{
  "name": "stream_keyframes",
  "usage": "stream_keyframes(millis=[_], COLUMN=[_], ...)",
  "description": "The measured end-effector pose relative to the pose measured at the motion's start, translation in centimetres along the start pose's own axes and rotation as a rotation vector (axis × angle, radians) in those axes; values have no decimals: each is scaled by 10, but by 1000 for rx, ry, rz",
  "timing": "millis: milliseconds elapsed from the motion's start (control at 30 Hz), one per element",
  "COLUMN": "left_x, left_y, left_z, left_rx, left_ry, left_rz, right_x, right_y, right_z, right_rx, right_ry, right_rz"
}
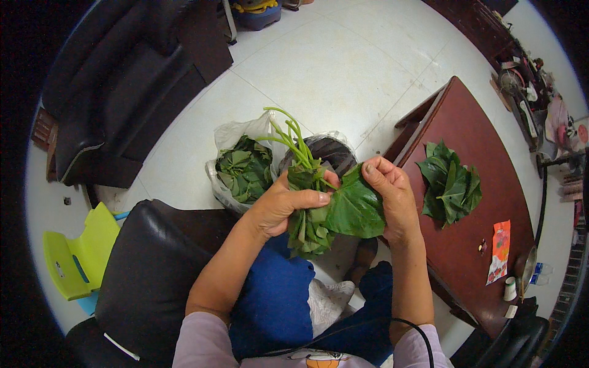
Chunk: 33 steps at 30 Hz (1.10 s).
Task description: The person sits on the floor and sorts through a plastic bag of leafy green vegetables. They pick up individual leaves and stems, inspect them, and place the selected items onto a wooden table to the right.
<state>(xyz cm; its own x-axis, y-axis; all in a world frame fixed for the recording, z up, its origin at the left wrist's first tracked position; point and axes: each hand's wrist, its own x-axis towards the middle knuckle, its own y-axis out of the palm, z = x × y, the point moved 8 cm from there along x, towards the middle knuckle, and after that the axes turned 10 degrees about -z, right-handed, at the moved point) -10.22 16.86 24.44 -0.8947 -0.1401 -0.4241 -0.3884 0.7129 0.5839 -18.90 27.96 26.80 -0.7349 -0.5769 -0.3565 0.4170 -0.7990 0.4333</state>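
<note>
My left hand [287, 202] is closed around a bunch of leafy greens [310, 234], its pale green stems pointing up and away from me. One broad green leaf [356, 204] spreads out to the right of the bunch. My right hand [389, 188] pinches that leaf at its upper right edge between thumb and fingers. Beyond my left hand, a white plastic bag [222, 181] on the floor holds more green leaves [244, 170]. Behind the stems stands a bin with a dark liner [329, 152], partly hidden by my hands and the bunch.
A dark red wooden table [464, 248] on the right bears a pile of leaves [451, 184], an orange packet [499, 250] and a small white cup [510, 289]. At left are a black chair [152, 276], a lime green plastic chair [69, 267] and a dark sofa [124, 92]. A black cable [368, 323] crosses my lap.
</note>
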Motion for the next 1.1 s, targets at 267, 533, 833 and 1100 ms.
stream_keyframes(millis=[267, 533, 833, 1100], left_x=[-1, 0, 5, 13], left_y=[-4, 0, -9, -19], left_z=[4, 9, 4, -4], left_rx=[-9, 70, -117, -122], left_ry=[-24, -47, 33, 126], left_rz=[-8, 6, -72, -198], right_x=[-11, -2, -5, -9], right_y=[24, -3, 9, -2], right_z=[13, 19, 3, 37], right_rx=[-274, -188, -351, -409], right_ry=[-107, -247, -49, -463], right_rz=[123, -95, 34, -214])
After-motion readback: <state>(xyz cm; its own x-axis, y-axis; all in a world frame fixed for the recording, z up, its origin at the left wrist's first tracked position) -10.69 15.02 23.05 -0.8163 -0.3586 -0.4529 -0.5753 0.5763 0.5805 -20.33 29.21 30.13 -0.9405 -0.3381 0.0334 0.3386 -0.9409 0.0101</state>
